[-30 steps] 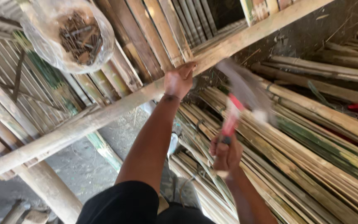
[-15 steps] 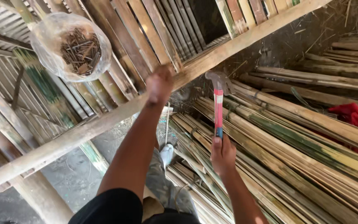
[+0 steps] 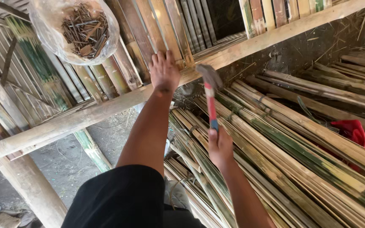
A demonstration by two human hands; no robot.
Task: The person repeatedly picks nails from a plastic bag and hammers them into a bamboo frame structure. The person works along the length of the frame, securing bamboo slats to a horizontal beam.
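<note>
Head view shows the left hand (image 3: 164,71) pressed flat on the wooden beam (image 3: 85,116), fingers spread and extended over the bamboo slats (image 3: 165,29) — nothing is enclosed in it. The right hand (image 3: 219,147) is closed around the blue-and-red handle of the hammer (image 3: 210,99), thumb along the grip. The hammer stands nearly upright, its steel head just beside the beam and close to the right of the left hand; contact with the wood cannot be confirmed.

Change since half a second ago: the hammer head has moved in toward the beam and closer to the left hand, which has stayed planted at the same point on the beam. One second ago the hammer was a blurred streak, tilted away to the right — a swing in motion. Judged from this, a striking cycle is under way at the spot beside the left hand.

A clear plastic bag of nails (image 3: 81,27) hangs at upper left, well apart from both hands. Loose bamboo strips (image 3: 300,160) lie stacked below, with a red cloth (image 3: 353,131) among them.
</note>
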